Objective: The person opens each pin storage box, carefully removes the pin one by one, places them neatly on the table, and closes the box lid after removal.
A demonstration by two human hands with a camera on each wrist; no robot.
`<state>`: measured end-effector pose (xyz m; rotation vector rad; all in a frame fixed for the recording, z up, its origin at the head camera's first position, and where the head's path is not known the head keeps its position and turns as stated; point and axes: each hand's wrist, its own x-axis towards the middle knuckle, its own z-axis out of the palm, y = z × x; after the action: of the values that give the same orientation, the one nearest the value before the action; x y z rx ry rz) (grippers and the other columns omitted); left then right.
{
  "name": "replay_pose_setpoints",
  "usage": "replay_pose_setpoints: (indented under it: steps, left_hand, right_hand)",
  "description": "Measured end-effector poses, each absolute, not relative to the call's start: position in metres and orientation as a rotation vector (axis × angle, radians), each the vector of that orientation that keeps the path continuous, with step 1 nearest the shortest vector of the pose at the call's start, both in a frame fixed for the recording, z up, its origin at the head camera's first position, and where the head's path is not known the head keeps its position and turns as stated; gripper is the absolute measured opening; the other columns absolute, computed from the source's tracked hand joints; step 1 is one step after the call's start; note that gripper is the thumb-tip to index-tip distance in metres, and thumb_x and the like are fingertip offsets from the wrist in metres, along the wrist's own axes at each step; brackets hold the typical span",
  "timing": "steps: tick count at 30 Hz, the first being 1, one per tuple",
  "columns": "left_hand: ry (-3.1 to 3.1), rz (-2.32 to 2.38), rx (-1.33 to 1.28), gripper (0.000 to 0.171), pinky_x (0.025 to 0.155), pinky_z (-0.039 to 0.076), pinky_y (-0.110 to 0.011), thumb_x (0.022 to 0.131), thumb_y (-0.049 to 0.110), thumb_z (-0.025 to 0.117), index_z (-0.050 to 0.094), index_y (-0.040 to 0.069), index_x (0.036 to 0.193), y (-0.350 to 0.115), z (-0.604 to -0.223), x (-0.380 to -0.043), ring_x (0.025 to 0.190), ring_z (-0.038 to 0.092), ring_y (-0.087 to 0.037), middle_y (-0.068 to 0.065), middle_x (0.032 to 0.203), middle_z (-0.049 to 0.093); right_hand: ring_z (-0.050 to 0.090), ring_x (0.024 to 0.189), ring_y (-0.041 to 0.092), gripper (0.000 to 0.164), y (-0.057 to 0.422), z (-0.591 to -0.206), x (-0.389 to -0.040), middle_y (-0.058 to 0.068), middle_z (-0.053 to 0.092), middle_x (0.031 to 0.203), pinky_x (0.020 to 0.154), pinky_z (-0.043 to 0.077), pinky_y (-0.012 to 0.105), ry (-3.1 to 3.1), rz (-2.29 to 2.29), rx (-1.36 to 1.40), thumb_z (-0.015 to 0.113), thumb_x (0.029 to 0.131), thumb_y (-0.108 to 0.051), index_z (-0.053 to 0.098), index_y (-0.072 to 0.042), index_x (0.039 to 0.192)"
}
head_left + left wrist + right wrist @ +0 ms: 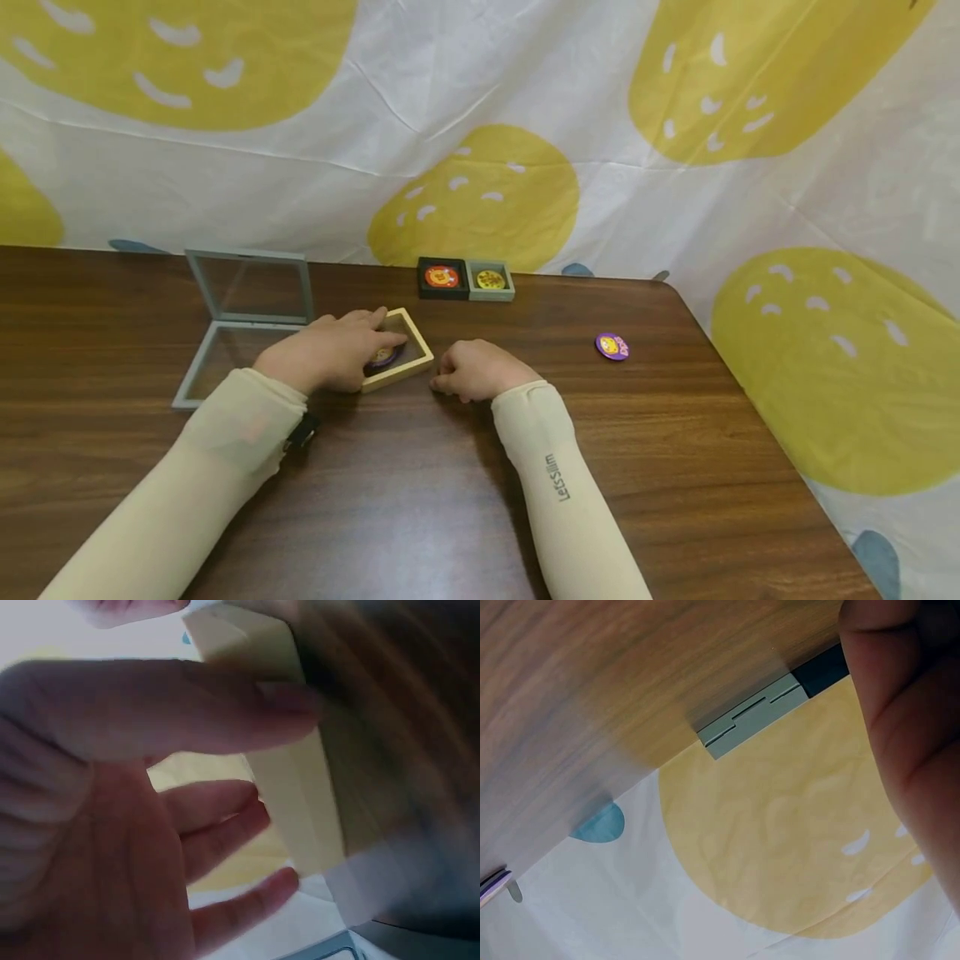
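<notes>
Left hand (330, 346): fingers and thumb are closing round the cream frame (415, 329), a fingertip lying over its clear panel. The frame is sitting in front of the person (whether its underside is touching the table (420, 492), I cannot tell).

Right hand (480, 371): hanging just right of the cream frame, apart from it, fingers bending inward. Their undersides are hiding, so I cannot tell how tightly they are closing or whether they are gripping anything.

Containers: the cream frame is holding a purple-edged badge (384, 358), partly covered by the left hand. Left of the cream frame, a grey hinged frame (193, 367) is standing open, lid raised. Beyond the cream frame, a black box (424, 292) is holding a red badge (442, 277); touching it, a small grey box (511, 292) is holding a yellow badge (491, 280). Well right of the cream frame, a loose purple badge (612, 347) is lying flat.

Views: left wrist is showing the thumb pressing along the cream frame's side, out of sight from the head. Right wrist is showing slots in the small grey box's outer wall.
</notes>
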<state>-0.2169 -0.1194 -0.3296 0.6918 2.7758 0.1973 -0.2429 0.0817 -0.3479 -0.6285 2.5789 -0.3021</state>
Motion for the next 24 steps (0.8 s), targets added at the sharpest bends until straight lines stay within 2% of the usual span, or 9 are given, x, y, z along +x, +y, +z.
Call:
replay_pose_setpoints:
  steps: [3, 6, 9, 13, 16, 20, 22, 24]
  left_hand:
    - [2.813, 0.196, 0.687, 0.063, 0.099, 0.038, -0.062, 0.078, 0.010, 0.069, 0.051, 0.017, 0.137, -0.119, -0.329, -0.215, 0.134, 0.036, -0.043, -0.027, 0.148, 0.035]
    - [2.853, 0.199, 0.669, 0.063, 0.088, 0.046, -0.055, 0.073, 0.024, 0.077, 0.056, 0.016, 0.131, -0.118, -0.328, -0.213, 0.117, 0.045, -0.041, -0.025, 0.131, 0.047]
    - [2.862, 0.193, 0.584, 0.066, 0.078, 0.049, -0.050, 0.070, 0.034, 0.079, 0.057, 0.015, 0.130, -0.114, -0.327, -0.210, 0.107, 0.042, -0.036, -0.023, 0.119, 0.046]
    - [2.858, 0.157, 0.481, 0.066, 0.074, 0.049, -0.049, 0.072, 0.039, 0.078, 0.057, 0.013, 0.130, -0.107, -0.327, -0.206, 0.106, 0.038, -0.036, -0.023, 0.115, 0.044]
    - [2.868, 0.128, 0.482, 0.065, 0.080, 0.048, -0.050, 0.073, 0.040, 0.077, 0.058, 0.009, 0.126, -0.103, -0.326, -0.204, 0.111, 0.037, -0.037, -0.023, 0.119, 0.042]
    - [2.873, 0.106, 0.540, 0.070, 0.103, 0.038, -0.053, 0.076, 0.044, 0.074, 0.054, 0.001, 0.128, -0.101, -0.326, -0.203, 0.133, 0.031, -0.044, -0.029, 0.142, 0.036]
    - [2.870, 0.113, 0.567, 0.073, 0.109, 0.032, -0.053, 0.077, 0.045, 0.073, 0.052, -0.001, 0.130, -0.101, -0.327, -0.203, 0.138, 0.029, -0.046, -0.031, 0.147, 0.032]
    - [2.879, 0.116, 0.596, 0.073, 0.109, 0.032, -0.053, 0.077, 0.046, 0.073, 0.052, -0.002, 0.128, -0.101, -0.327, -0.203, 0.134, 0.036, -0.044, -0.029, 0.142, 0.041]
  right_hand:
    - [0.050, 0.054, 0.010, 0.030, 0.082, -0.348, -0.242, -0.004, 0.054, 0.056, 0.054, 0.040, 0.024, 2.580, -0.306, -0.625, 0.058, 0.093, -0.033, 0.061, -0.016, 0.069]
    - [0.050, 0.054, 0.010, 0.029, 0.082, -0.348, -0.242, -0.004, 0.054, 0.056, 0.054, 0.040, 0.025, 2.580, -0.309, -0.622, 0.057, 0.093, -0.033, 0.062, -0.016, 0.070]
    - [0.051, 0.055, 0.010, 0.028, 0.082, -0.347, -0.241, -0.004, 0.054, 0.056, 0.055, 0.040, 0.025, 2.580, -0.310, -0.624, 0.057, 0.093, -0.033, 0.063, -0.016, 0.071]
    - [0.051, 0.055, 0.010, 0.028, 0.083, -0.347, -0.241, -0.004, 0.054, 0.056, 0.055, 0.040, 0.025, 2.578, -0.315, -0.629, 0.057, 0.093, -0.033, 0.063, -0.016, 0.072]
    - [0.051, 0.055, 0.010, 0.028, 0.083, -0.347, -0.241, -0.004, 0.054, 0.056, 0.055, 0.041, 0.025, 2.574, -0.318, -0.629, 0.057, 0.093, -0.033, 0.063, -0.016, 0.071]
    - [0.051, 0.054, 0.010, 0.028, 0.083, -0.348, -0.242, -0.004, 0.055, 0.056, 0.054, 0.041, 0.025, 2.568, -0.319, -0.633, 0.057, 0.093, -0.032, 0.063, -0.016, 0.071]
    - [0.051, 0.054, 0.010, 0.028, 0.082, -0.348, -0.243, -0.004, 0.055, 0.056, 0.054, 0.041, 0.025, 2.567, -0.315, -0.639, 0.057, 0.093, -0.032, 0.063, -0.016, 0.072]
    - [0.051, 0.054, 0.010, 0.027, 0.082, -0.348, -0.243, -0.004, 0.054, 0.056, 0.054, 0.041, 0.025, 2.570, -0.314, -0.645, 0.057, 0.093, -0.032, 0.063, -0.016, 0.071]
